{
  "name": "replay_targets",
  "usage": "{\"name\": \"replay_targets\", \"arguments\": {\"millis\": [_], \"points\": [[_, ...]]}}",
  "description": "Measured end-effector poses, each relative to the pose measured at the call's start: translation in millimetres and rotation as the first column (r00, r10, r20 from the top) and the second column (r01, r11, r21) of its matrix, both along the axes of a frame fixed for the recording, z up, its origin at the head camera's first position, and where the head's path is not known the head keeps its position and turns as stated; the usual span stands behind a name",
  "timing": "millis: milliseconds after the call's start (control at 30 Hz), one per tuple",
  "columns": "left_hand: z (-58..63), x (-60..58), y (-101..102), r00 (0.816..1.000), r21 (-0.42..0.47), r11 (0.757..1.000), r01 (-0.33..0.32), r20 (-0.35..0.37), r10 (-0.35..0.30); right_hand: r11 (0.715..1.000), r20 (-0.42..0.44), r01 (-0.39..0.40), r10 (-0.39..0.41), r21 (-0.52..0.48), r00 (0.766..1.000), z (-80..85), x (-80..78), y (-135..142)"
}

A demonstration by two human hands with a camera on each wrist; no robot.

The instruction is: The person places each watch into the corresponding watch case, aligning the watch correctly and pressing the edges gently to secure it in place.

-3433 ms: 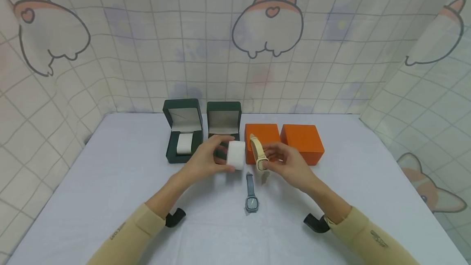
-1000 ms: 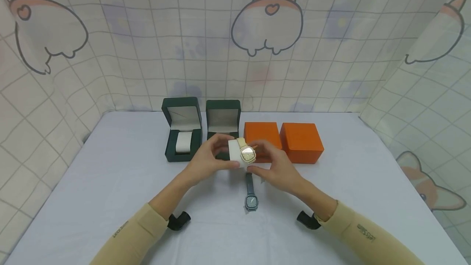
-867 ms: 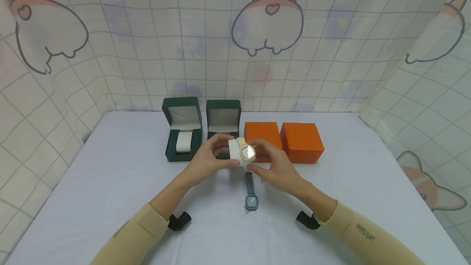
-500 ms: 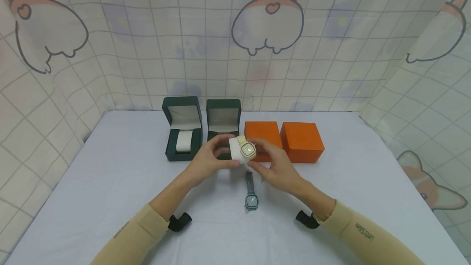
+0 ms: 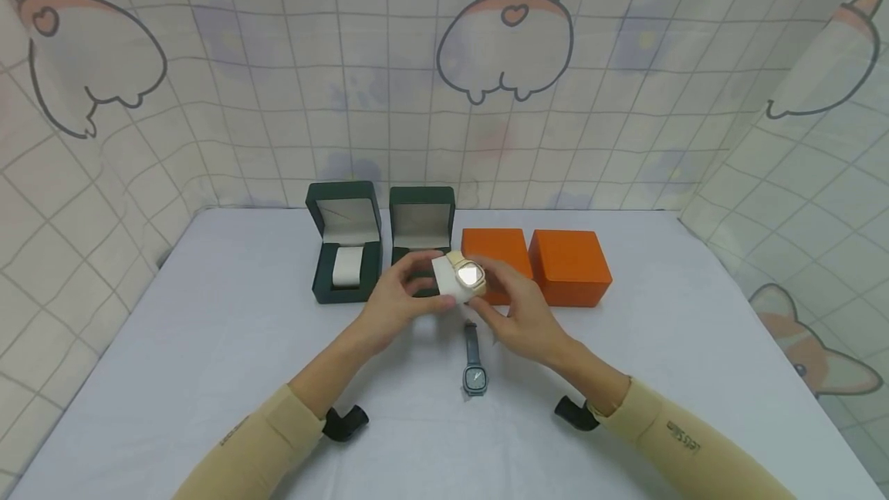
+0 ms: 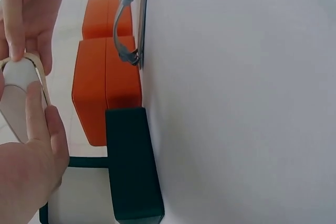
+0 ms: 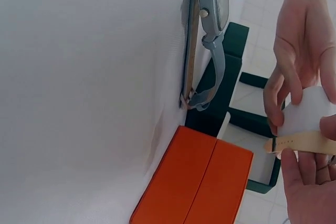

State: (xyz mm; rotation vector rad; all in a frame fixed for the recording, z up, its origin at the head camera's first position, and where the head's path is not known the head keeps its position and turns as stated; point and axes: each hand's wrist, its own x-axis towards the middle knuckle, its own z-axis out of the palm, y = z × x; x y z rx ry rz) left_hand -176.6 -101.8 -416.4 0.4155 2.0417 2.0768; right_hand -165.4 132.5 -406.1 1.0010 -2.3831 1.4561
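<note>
My left hand point(image 5: 392, 303) grips a white watch cushion point(image 5: 443, 276) between thumb and fingers, above the table. Around the cushion's right end sits a cream watch point(image 5: 471, 275), its face tilted upward and glaring. My right hand point(image 5: 525, 313) holds this watch from the right, thumb below and fingers behind. The right wrist view shows the cream strap point(image 7: 299, 142) lying along the cushion point(image 7: 307, 109). In the left wrist view, the strap loops over the cushion's end point(image 6: 20, 74). A blue-grey watch point(image 5: 475, 378) lies on the table below the hands.
Two green watch boxes stand with lids up at the back: the left box point(image 5: 319, 276) contains a white cushion point(image 5: 347, 267); the other box point(image 5: 422, 203) is partly hidden by my left hand. Two orange boxes, one point(image 5: 495, 244) behind my right hand and another point(image 5: 572, 268), stand farther right.
The cream watch, held apart to the right of the cushion at first, is now around its right end. Over the last second, cushion and watch have risen and tilted slightly.
</note>
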Motion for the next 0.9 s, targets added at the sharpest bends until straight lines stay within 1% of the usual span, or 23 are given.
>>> {"name": "replay_targets", "arguments": {"millis": [133, 233, 300, 400, 467, 600, 700, 767, 833, 900], "points": [[-0.1, 0.1, 4.1, 1.0, 0.014, 1.0, -0.018, 0.017, 0.018, 0.999, -0.028, 0.041, -0.041, 0.001, 0.999, -0.8, -0.2, -1.0], [0.0, 0.3, 6.2, 0.999, 0.004, 0.999, -0.036, 0.022, 0.036, 0.997, -0.059, 0.08, -0.08, 0.009, 0.995, -1.6, 0.1, -1.7], [0.6, 0.8, 6.7, 0.999, -0.009, 0.999, -0.049, 0.016, 0.05, 0.996, -0.053, 0.093, -0.092, 0.015, 0.994, -2.1, 0.6, -1.7], [0.9, 1.4, 6.2, 0.999, -0.021, 0.998, -0.054, 0.003, 0.054, 0.998, -0.004, 0.068, -0.068, 0.009, 0.998, -1.3, 0.9, -0.3], [1.1, 1.5, 5.8, 0.999, -0.024, 0.999, -0.045, -0.007, 0.045, 1.0, 0.053, 0.029, -0.028, -0.007, 0.998, 0.3, 0.3, 1.4], [1.1, 1.5, 4.7, 1.0, -0.036, 0.999, -0.022, -0.02, 0.022, 1.0, 0.142, -0.003, 0.0, 0.02, 0.99, 4.0, -3.9, 7.2], [1.3, 1.8, 3.6, 1.0, -0.055, 0.998, -0.011, -0.027, 0.01, 0.999, 0.229, -0.037, 0.028, 0.034, 0.973, 7.1, -7.5, 12.3], [1.6, 2.3, 2.8, 0.999, -0.064, 0.998, -0.001, -0.034, -0.001, 0.997, 0.305, -0.078, 0.072, 0.009, 0.95, 8.7, -9.7, 15.6], [1.4, 2.8, 2.0, 0.999, -0.07, 0.997, 0.011, -0.038, -0.014, 0.993, 0.371, -0.116, 0.115, -0.019, 0.921, 9.9, -11.5, 18.5], [1.5, 3.6, 1.5, 0.999, -0.075, 0.997, 0.025, -0.041, -0.029, 0.988, 0.413, -0.149, 0.149, -0.033, 0.899, 9.7, -13.5, 21.1]]}}
